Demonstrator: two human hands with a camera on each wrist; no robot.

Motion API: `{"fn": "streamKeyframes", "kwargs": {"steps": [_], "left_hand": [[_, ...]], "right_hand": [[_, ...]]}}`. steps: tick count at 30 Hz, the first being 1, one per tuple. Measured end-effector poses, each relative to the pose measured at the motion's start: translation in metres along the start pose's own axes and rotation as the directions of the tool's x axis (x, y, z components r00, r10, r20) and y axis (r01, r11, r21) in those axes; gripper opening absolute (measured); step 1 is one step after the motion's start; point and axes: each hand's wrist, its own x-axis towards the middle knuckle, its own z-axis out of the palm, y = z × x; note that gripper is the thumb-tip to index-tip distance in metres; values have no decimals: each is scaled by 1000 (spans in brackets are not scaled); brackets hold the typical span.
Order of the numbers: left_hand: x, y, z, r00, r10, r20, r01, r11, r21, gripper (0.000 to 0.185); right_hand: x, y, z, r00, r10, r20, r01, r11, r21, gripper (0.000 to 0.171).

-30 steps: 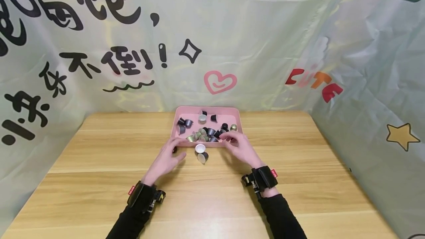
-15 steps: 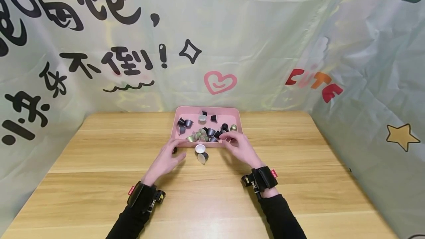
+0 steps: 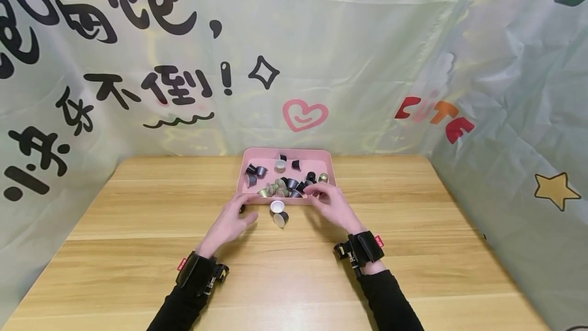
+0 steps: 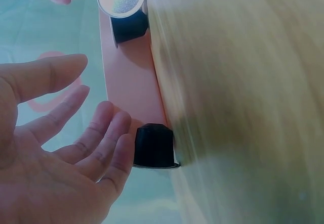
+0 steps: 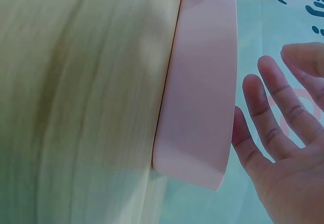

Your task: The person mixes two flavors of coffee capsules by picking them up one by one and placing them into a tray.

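A pink tray (image 3: 317, 161) at the back of the table holds several coffee capsules, black, grey-blue, pale green and white-lidded. My left hand (image 3: 227, 223) is at its front left corner, fingers loosely spread and holding nothing. Close by its little finger in the left wrist view is a black coffee capsule (image 4: 154, 147). My right hand (image 3: 334, 206) reaches over the tray's front right edge with loosely bent fingers; the right wrist view shows nothing in its grasp. Between the hands, in front of the tray, are a white-lidded capsule (image 3: 277, 206) and a dark capsule with a silvery lid (image 3: 280, 219).
A wooden table (image 3: 294, 280) stretches toward me and to both sides. Behind it hangs a printed cloth (image 3: 358, 55), with another cloth wall (image 3: 510, 116) along the right. Each wrist wears a black strap with a camera.
Both hands keep the same pose beside the tray, and the capsules stay where they were. Only the head view shifts very slightly.
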Motion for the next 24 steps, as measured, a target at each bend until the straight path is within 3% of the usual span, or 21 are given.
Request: {"fn": "streamKeyframes", "kwargs": {"steps": [15, 21, 24], "left_hand": [[-1, 0, 3, 1000, 13, 15, -13, 1000, -12, 50], [-3, 1, 8, 995, 42, 95, -41, 999, -15, 52], [-6, 1, 11, 981, 96, 167, -96, 995, -11, 53]], "right_hand": [[0, 3, 2, 1000, -3, 11, 3, 1000, -1, 22], [0, 2, 3, 1000, -15, 20, 16, 1000, -25, 21], [0, 2, 2, 999, -26, 37, 28, 999, -37, 20]]}}
